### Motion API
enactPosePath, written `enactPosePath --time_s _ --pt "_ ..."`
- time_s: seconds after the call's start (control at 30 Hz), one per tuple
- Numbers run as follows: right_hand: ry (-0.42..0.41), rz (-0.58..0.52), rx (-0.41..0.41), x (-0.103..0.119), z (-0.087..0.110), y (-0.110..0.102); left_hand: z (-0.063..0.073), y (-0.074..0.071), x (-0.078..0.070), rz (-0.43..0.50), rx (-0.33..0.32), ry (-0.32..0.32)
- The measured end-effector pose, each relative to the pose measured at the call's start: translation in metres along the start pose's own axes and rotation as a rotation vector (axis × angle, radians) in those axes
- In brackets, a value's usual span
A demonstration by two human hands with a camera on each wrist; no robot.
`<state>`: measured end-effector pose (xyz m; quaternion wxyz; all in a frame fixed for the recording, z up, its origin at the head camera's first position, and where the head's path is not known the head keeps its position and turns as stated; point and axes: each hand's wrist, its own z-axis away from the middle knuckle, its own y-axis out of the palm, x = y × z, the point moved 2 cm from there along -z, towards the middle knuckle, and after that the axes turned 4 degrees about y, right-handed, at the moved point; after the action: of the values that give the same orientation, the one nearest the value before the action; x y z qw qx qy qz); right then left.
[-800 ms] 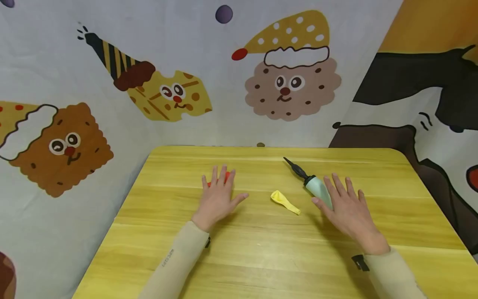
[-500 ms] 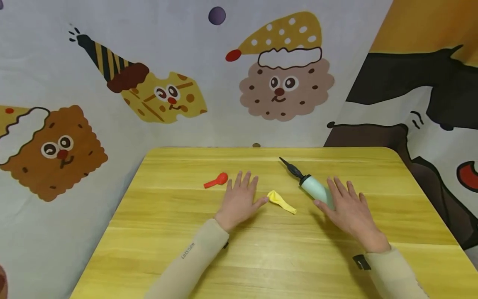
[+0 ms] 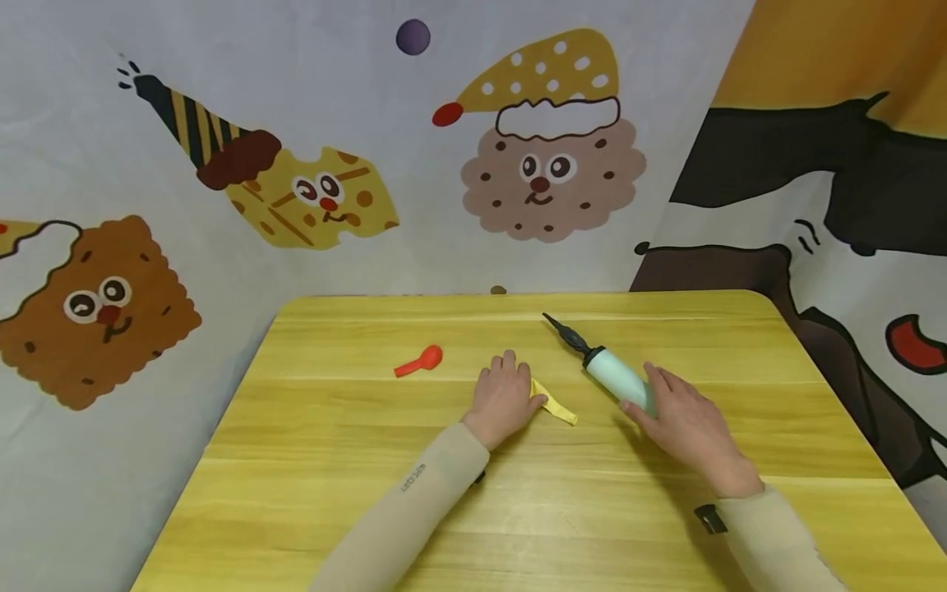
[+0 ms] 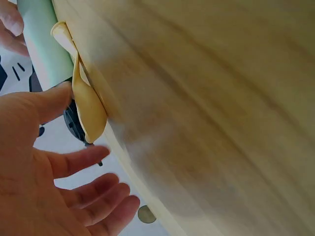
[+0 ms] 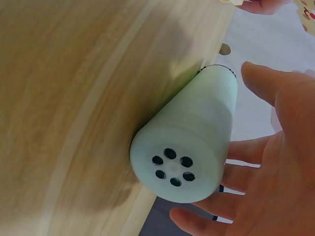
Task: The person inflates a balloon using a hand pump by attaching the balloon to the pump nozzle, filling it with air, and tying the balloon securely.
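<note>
A limp yellow balloon [image 3: 560,409] lies on the table near its middle. My left hand [image 3: 505,401] is at its left end, thumb and fingers on either side. In the left wrist view the thumb comes up to the balloon [image 4: 90,110], perhaps touching it, and the bent fingers stand apart from it. A pale green hand pump [image 3: 620,376] with a black nozzle lies slantwise to the right. Over its near end is my right hand [image 3: 691,427]. In the right wrist view its thumb stands off the pump [image 5: 189,132] and its fingers reach behind the barrel, their contact unclear.
A limp red balloon [image 3: 422,362] lies on the yellow wood-grain table [image 3: 333,444], left of my left hand. Behind the table hangs a white cloth [image 3: 436,247] printed with cartoon biscuits and cheese.
My left hand has moved right from over the red balloon, uncovering it, to the yellow one, and its fingers have bent. My right hand stays by the pump. The head view has shifted slightly.
</note>
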<state>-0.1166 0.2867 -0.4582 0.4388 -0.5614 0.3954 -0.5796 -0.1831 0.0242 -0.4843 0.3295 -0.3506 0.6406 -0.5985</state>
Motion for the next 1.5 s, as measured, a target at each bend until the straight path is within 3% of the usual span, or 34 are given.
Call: enactPosePath --time_s 0.13,0.27,0.4,0.67,0.73,0.93,1.03,1.17,1.3,1.5 --pt "-0.003 0.003 0.018 0.004 -0.004 0.003 0.001 0.001 0.004 0.033 0.025 0.014" --pt "-0.015 0.008 0.010 0.007 -0.006 0.006 0.001 -0.001 0.011 0.213 0.024 0.009" --pt "-0.035 0.018 -0.015 0.008 -0.006 0.008 0.003 -0.005 0.023 0.554 -0.021 -0.034" --pt "-0.064 0.054 -0.072 0.007 -0.006 0.011 0.012 -0.010 0.045 1.334 -0.088 -0.158" --pt "-0.051 0.038 -0.080 0.007 -0.007 0.011 0.014 -0.010 0.049 1.480 -0.138 -0.195" --pt "0.016 -0.054 -0.055 0.008 -0.006 0.010 0.018 -0.011 0.061 1.825 -0.392 -0.352" --pt "0.059 -0.097 -0.033 0.010 -0.003 0.009 0.018 -0.015 0.066 2.010 -0.483 -0.420" --pt "0.087 -0.134 -0.037 0.014 -0.001 0.008 0.019 -0.018 0.073 2.113 -0.578 -0.535" --pt "0.072 -0.133 -0.078 0.019 0.002 0.007 0.021 -0.020 0.081 2.153 -0.624 -0.639" --pt "-0.010 -0.130 -0.122 0.029 0.004 0.006 0.022 -0.022 0.090 2.235 -0.668 -0.718"
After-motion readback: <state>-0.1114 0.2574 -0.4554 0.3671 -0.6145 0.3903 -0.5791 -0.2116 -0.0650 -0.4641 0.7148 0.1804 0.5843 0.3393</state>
